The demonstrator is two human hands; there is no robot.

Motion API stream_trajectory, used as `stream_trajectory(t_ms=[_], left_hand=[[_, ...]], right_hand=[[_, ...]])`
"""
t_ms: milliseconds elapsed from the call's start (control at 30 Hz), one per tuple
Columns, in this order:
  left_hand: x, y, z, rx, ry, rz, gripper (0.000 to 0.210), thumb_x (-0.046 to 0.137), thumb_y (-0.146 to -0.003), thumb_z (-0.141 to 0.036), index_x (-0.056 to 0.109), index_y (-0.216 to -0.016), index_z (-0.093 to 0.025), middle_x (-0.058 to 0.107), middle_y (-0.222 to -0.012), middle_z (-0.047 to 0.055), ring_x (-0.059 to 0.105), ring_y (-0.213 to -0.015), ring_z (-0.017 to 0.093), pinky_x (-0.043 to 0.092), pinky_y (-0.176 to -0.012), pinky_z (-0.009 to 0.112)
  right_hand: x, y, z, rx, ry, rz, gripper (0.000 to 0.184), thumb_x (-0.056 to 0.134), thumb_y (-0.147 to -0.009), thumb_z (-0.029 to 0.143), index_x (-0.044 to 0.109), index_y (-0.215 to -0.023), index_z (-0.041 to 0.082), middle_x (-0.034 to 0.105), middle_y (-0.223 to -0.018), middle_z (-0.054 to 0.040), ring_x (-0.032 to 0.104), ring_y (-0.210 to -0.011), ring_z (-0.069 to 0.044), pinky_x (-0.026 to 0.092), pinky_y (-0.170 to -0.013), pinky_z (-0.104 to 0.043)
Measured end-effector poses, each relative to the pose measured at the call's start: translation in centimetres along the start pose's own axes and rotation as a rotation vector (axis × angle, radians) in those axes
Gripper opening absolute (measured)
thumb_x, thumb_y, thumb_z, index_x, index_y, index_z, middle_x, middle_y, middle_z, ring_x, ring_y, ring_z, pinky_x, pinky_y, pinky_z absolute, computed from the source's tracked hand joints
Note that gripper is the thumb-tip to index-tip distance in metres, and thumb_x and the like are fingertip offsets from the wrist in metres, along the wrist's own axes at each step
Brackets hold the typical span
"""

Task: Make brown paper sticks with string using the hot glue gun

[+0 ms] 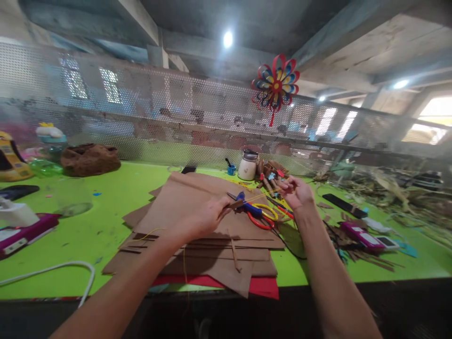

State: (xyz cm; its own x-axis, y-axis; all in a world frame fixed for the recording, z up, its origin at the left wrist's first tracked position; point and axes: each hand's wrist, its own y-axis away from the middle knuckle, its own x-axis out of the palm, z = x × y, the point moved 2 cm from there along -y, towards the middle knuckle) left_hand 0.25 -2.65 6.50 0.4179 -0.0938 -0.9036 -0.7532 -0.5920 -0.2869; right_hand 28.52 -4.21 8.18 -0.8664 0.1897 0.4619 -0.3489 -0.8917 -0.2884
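Note:
My left hand (214, 213) is closed in a pinch on a small piece of brown paper (236, 204), above a stack of brown paper sheets (187, 202). From there yellow thread (266, 193) runs taut to my right hand (297, 192), whose fingers are pinched on its other end. Beneath the thread lie scissors with blue parts and red and yellow handles (263, 220); my hands partly overlap this area. A thin brown paper strip (233, 252) rests on the front of the stack, where a loose yellow thread (185, 266) also hangs down.
Behind the stack stand a whitish jar (247, 165), a small blue pot (231, 169) and rolled brown paper pieces (271, 181). Purple power strips (363, 236) lie on both sides. Dry plant husks (399, 188) cover the right. A perforated metal screen (158, 113) bounds the green table (81, 245).

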Motion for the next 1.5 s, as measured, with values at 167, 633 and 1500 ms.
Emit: stream_trajectory(t_ms=[167,633,1500], left_hand=[[-1.7,1.3,0.2,-0.078,-0.070,-0.051,0.029,0.032,-0.094,-0.036,0.054,-0.102,-0.019,0.062,-0.076,0.005,0.053,-0.067,0.017,0.034,-0.061,0.026],[-6.7,1.1,-3.1,0.116,-0.131,-0.114,0.030,0.044,-0.091,-0.035,0.066,-0.109,-0.026,0.069,-0.093,0.006,0.057,-0.077,0.018,0.036,-0.066,0.026],[-9.5,2.8,10.8,-0.292,0.362,0.002,0.034,0.059,-0.076,-0.035,0.068,-0.100,-0.013,0.060,-0.059,0.002,0.043,-0.045,0.008,0.031,-0.046,0.022]], right_hand=[[-0.8,-0.4,-0.1,0.039,0.280,-0.013,0.021,0.058,-0.068,0.029,0.049,-0.051,0.019,0.053,-0.054,-0.0017,0.056,-0.059,-0.016,0.047,-0.052,-0.028],[10.9,6.2,-1.1,-0.055,0.713,0.776,0.032,0.065,-0.076,0.027,0.066,-0.107,0.023,0.068,-0.086,-0.0036,0.062,-0.070,-0.014,0.050,-0.061,-0.028],[6.0,2.0,2.7,-0.195,1.023,0.536,0.016,0.063,-0.077,0.031,0.072,-0.077,0.018,0.054,-0.046,0.0024,0.037,-0.039,-0.008,0.026,-0.039,-0.023]])
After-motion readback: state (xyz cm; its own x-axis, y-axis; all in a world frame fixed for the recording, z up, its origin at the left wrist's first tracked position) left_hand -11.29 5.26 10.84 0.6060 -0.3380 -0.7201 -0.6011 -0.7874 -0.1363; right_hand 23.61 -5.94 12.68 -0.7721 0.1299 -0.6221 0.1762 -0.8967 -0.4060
